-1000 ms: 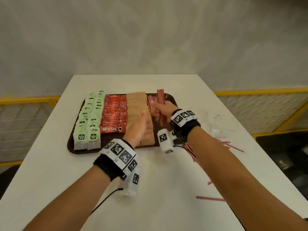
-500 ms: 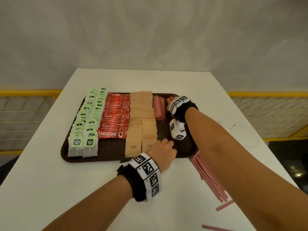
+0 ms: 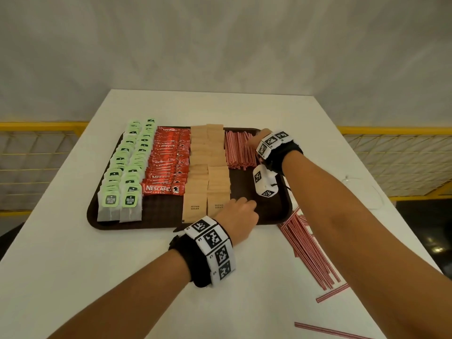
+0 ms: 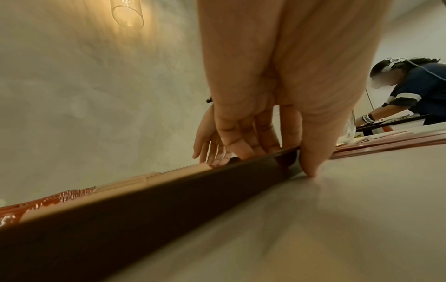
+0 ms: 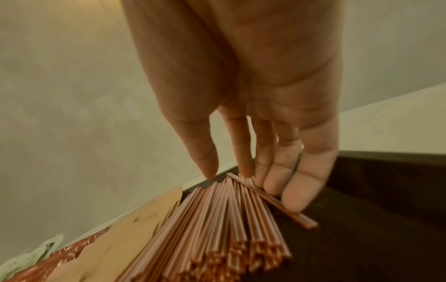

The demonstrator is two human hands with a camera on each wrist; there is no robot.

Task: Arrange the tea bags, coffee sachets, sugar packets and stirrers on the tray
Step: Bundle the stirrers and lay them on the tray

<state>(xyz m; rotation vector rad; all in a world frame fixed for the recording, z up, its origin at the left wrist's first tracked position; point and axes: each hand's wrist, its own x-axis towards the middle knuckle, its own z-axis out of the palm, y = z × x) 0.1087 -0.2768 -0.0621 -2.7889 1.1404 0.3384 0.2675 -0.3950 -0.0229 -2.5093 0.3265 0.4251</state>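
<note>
Right hand (image 5: 255,152), fingers straight, tidies the red-striped plastic stirrer stack (image 3: 241,149) at the dark brown tray's (image 3: 283,211) far right – left hand (image 3: 241,214), fingers on the near rim, thumb outside it, braces it – nudge the skewed stirrer parallel, lightly.

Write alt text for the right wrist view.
The right hand reaches down with straight fingers touching the far end of a bundle of red stirrers lying on a dark brown tray. Tan sugar packets lie left of the stirrers.

Dim warm light; wrist views blurred, edges warped.
</note>
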